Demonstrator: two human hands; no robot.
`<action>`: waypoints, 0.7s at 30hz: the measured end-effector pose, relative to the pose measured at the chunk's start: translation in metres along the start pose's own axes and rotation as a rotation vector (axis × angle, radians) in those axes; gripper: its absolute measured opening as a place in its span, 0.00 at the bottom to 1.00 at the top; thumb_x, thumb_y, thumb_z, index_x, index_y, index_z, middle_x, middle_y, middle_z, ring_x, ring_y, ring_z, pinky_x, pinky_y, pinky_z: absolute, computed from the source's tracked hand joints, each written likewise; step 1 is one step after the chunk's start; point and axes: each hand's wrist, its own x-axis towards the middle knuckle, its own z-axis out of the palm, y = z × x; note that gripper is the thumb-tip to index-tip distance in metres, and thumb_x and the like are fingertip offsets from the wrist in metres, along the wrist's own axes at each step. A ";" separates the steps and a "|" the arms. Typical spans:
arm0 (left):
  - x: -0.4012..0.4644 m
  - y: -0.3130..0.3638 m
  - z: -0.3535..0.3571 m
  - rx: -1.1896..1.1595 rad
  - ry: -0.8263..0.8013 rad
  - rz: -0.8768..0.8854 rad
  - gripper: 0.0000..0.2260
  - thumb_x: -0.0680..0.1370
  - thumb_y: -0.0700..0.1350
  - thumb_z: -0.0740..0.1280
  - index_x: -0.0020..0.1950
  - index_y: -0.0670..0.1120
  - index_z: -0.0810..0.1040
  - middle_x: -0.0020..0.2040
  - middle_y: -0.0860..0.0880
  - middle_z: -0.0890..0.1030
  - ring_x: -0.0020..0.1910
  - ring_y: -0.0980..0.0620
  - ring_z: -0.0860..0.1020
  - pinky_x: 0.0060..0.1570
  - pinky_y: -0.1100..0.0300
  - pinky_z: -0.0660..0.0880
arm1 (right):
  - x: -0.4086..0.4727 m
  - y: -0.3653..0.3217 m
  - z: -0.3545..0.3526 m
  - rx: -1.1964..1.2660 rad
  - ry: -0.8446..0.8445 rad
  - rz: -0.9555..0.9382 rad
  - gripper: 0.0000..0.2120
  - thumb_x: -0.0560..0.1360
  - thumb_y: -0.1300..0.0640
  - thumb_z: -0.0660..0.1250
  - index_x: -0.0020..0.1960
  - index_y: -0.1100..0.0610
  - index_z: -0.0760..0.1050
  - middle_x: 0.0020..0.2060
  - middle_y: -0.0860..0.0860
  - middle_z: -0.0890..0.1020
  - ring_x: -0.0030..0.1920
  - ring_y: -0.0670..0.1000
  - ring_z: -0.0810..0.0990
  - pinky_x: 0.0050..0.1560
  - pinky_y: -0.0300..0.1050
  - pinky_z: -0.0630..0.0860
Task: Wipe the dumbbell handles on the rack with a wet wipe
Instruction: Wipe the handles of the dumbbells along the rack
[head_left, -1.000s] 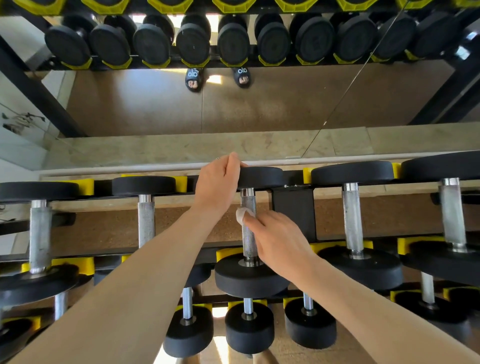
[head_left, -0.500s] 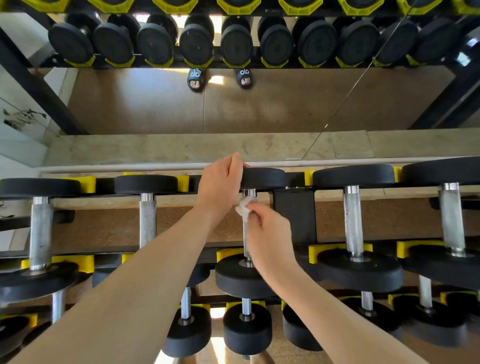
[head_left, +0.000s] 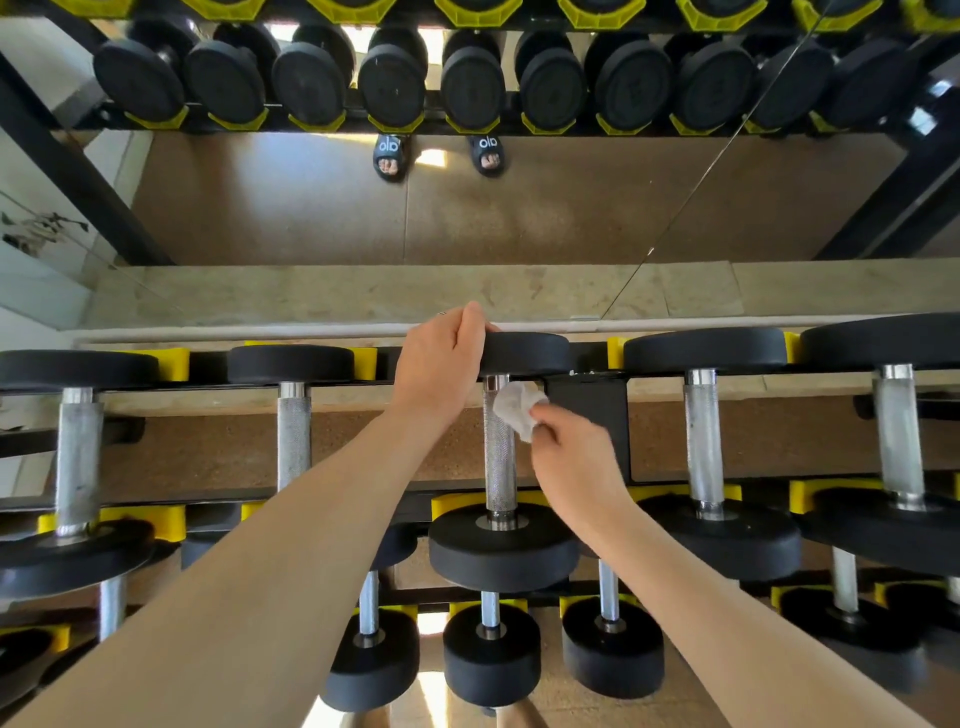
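A black dumbbell with a knurled steel handle (head_left: 498, 457) lies in the middle of the rack's top row. My left hand (head_left: 441, 364) grips its far head (head_left: 527, 353) from the left side. Just right of the handle's upper end, my right hand (head_left: 576, 462) pinches a crumpled white wet wipe (head_left: 517, 408), whose edge touches the steel. The near head (head_left: 501, 545) rests in a yellow cradle.
More dumbbells lie on both sides, with handles to the left (head_left: 293, 436) and to the right (head_left: 701, 441). A black rack bracket (head_left: 592, 410) stands right behind the wipe. Smaller dumbbells (head_left: 491, 654) fill the lower row. A mirror (head_left: 467, 208) behind reflects the rack and sandalled feet.
My right hand has slid up the handle and come off to its right side, so the steel shaft is now uncovered. The left hand has stayed on the far head.
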 end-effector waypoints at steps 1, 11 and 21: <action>-0.001 0.001 0.000 0.002 -0.002 0.004 0.22 0.86 0.50 0.53 0.46 0.41 0.82 0.41 0.39 0.80 0.44 0.44 0.77 0.42 0.48 0.75 | 0.001 -0.001 0.007 0.140 -0.044 0.120 0.13 0.82 0.61 0.58 0.60 0.56 0.79 0.44 0.52 0.81 0.40 0.46 0.78 0.37 0.38 0.75; 0.001 -0.002 0.001 -0.003 -0.011 0.008 0.21 0.86 0.50 0.54 0.45 0.42 0.81 0.41 0.41 0.80 0.41 0.48 0.76 0.41 0.50 0.75 | -0.021 -0.014 0.019 -0.034 -0.016 -0.167 0.15 0.83 0.59 0.58 0.67 0.54 0.76 0.60 0.50 0.82 0.55 0.46 0.81 0.46 0.27 0.75; -0.001 0.003 0.001 0.004 -0.008 -0.004 0.20 0.86 0.50 0.53 0.46 0.46 0.82 0.41 0.48 0.80 0.44 0.51 0.77 0.43 0.56 0.76 | -0.003 0.001 0.017 -0.375 0.167 -0.434 0.14 0.78 0.45 0.65 0.60 0.51 0.75 0.51 0.48 0.80 0.47 0.47 0.80 0.42 0.38 0.74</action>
